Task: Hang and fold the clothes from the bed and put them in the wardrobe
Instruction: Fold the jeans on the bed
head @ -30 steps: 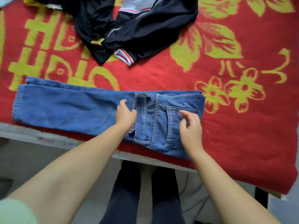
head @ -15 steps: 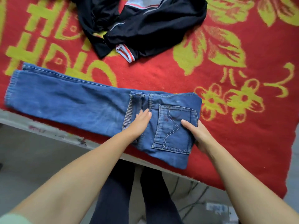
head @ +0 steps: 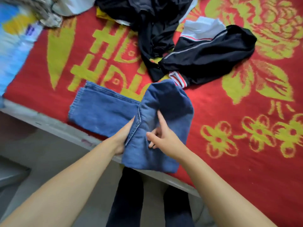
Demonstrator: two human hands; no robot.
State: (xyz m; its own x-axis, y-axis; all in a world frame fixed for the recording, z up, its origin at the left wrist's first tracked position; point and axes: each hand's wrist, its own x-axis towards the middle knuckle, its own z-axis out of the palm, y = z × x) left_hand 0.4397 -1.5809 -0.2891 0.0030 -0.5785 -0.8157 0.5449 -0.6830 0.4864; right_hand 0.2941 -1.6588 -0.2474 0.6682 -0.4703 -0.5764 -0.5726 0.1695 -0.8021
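Observation:
Blue jeans (head: 105,112) lie at the near edge of the bed, their waist part (head: 165,102) folded up and over toward the legs. My left hand (head: 122,138) is slid under the raised fold, its fingers hidden by the denim. My right hand (head: 161,136) pinches the denim on top of the fold with thumb and fingers. A black jacket (head: 208,58) with white and red trim lies crumpled further back on the bed.
The bed carries a red blanket (head: 246,161) with yellow flowers and letters. More dark clothes (head: 147,22) are piled at the back. Blue and white bedding (head: 13,46) lies at the left. The bed's pale edge (head: 49,123) and floor are below; my dark-trousered legs (head: 127,202) stand there.
The waist end of the jeans has been lifted and folded leftward over the legs. My left hand went under the fold; my right hand moved from the right edge onto the top.

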